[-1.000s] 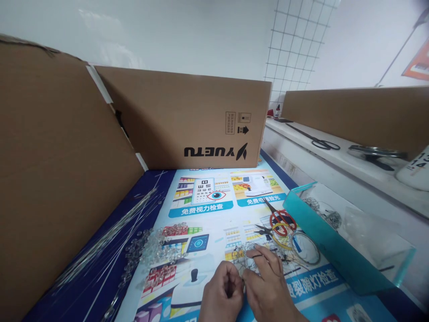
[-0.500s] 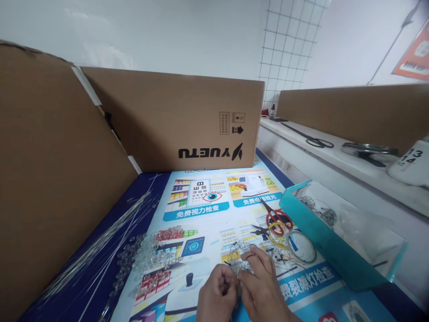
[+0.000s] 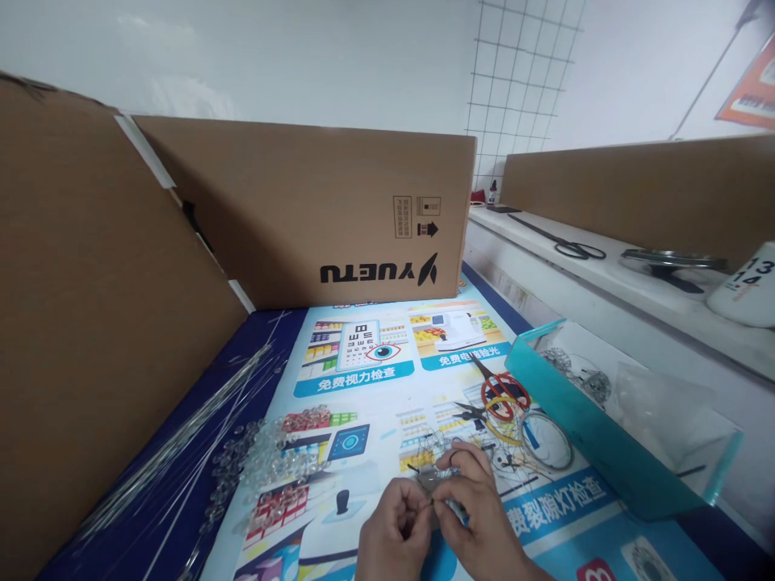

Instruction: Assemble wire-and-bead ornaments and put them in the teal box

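Observation:
Both my hands are at the near middle of the poster-covered table. My left hand is closed, thumb and forefinger pinching a thin wire that is barely visible. Touching it at the fingertips, my right hand pinches the same spot, its other fingers curled above. Just beyond the pinch lies a small greyish, see-through piece, partly hidden by the fingers. A tangle of thin wire pieces spreads behind and right of my right hand. Scissors with red handles and yellow-handled pliers lie farther back.
A wire coil lies beside a teal open box holding wire bundles and a clear bag. Clear beads and long thin rods are at left. Cardboard walls stand behind and left; a white ledge runs along the right.
My fingertips have come together in a tighter pinch, and the right forefinger has drawn down toward the left. The wire loop seen between them is less visible; the camera view shifted slightly.

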Demonstrator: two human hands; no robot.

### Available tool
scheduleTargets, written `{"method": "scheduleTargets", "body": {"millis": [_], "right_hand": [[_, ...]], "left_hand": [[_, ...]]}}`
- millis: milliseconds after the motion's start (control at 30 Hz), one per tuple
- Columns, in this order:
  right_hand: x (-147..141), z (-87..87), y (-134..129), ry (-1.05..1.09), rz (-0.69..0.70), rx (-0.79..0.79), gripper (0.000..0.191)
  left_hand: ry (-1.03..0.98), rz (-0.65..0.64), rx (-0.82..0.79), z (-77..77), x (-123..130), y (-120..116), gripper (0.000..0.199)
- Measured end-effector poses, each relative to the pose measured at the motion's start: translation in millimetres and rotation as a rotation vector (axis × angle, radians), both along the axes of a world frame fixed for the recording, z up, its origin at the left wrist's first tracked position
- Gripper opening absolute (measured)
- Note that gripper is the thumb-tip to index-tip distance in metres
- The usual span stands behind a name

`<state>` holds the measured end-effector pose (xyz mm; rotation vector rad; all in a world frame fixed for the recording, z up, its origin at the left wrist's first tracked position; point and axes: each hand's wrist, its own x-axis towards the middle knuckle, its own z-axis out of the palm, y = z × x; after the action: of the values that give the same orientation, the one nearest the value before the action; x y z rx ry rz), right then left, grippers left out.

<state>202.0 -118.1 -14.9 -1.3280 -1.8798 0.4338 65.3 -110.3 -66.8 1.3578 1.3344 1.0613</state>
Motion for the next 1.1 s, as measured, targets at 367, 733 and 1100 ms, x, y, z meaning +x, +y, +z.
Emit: {"method": "scheduleTargets", "body": {"millis": [367,733,1100], "right_hand": [[-4,-1.7,1,0.086,-0.086,-0.061,0.023],[-8,-3.1,0,0.291,-0.149,-0.163,0.018],[-9,0.3,0,0.177,-0.144,0.051,0.020]], "left_hand": [[0.012,-0.010,-0.001,-1.4,1,1,0.011],[0.044,-0.090,-0.001,14.6,-1,0,0.007],[-0.096,0.014,-0.004,17.4,-1,-3,0.014]]}}
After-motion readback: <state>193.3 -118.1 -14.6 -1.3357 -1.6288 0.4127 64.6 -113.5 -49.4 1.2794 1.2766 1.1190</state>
